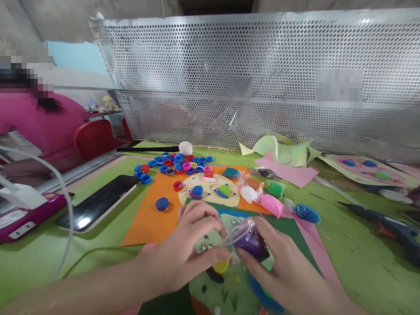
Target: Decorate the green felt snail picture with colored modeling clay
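My right hand [278, 258] is closed around a packet of purple modelling clay [251, 244] in clear plastic. The fingers and thumb of my left hand [197, 245] pinch the twisted end of the clear wrapper. Both hands are above a green picture sheet [210, 288] decorated with clay shapes, googly eyes and a yellow piece [221, 266]; they hide part of it. Just beyond is an orange sheet [144, 225] bearing a round cream picture [183, 192]. Wrapped clay lies close by: pink [271, 205], white [248, 194], green [275, 189] and blue [307, 213].
Many bottle caps [178, 158] are heaped at the back. A phone [101, 203] and a purple power strip [33, 216] with a white cable lie left. At right are a glue gun [387, 227] and another picture [370, 168]. A perforated metal panel [278, 57] rises behind; a person in pink sits left.
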